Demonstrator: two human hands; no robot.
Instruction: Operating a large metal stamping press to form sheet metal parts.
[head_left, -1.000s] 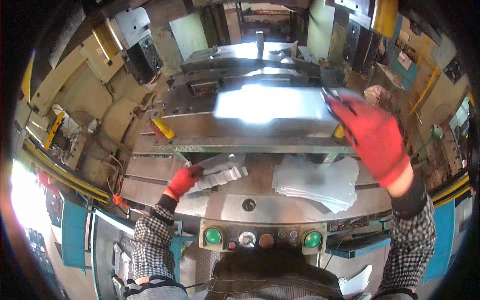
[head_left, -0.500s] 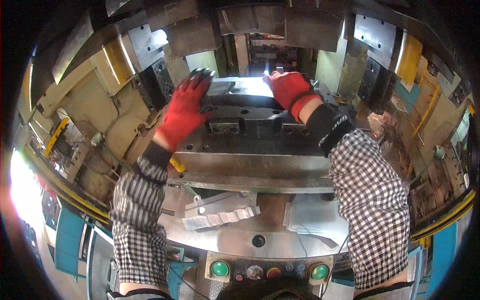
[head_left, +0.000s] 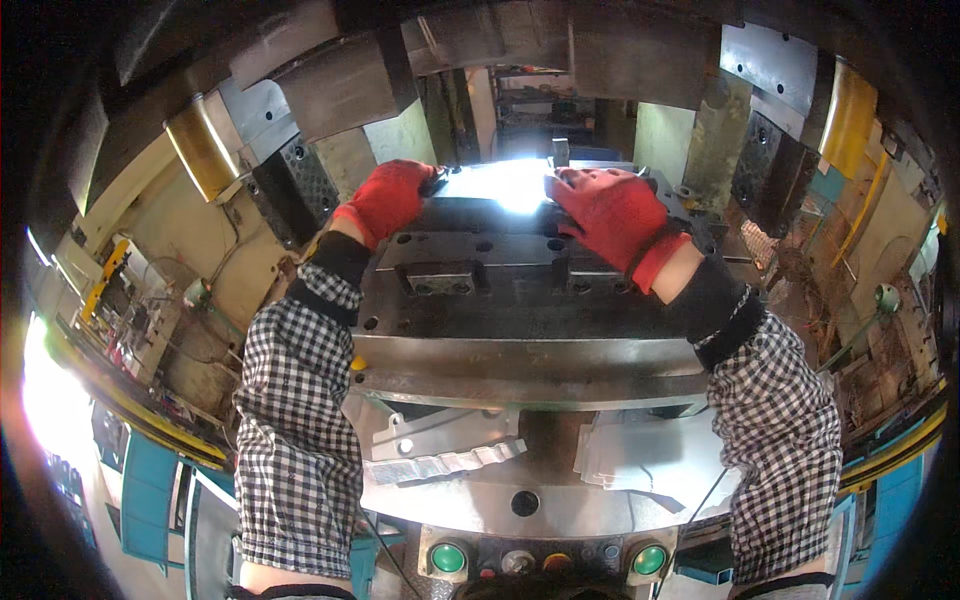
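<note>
The left hand (head_left: 392, 203) and the right hand (head_left: 618, 218), in red gloves, are apart — one at each end of a shiny metal sheet (head_left: 495, 184) at the far side of the dark die block (head_left: 530, 312). Holding both ends likely helps keep it straight. Nearer, a bent metal part (head_left: 447, 462) lies left on the metal table (head_left: 455, 499) and a pile of flat sheets (head_left: 650, 455) lies right, maybe so they don't mix. Bright glare hides the sheet's middle, and its far edge is hard to see — nobody can tell how tightly the fingers grip.
</note>
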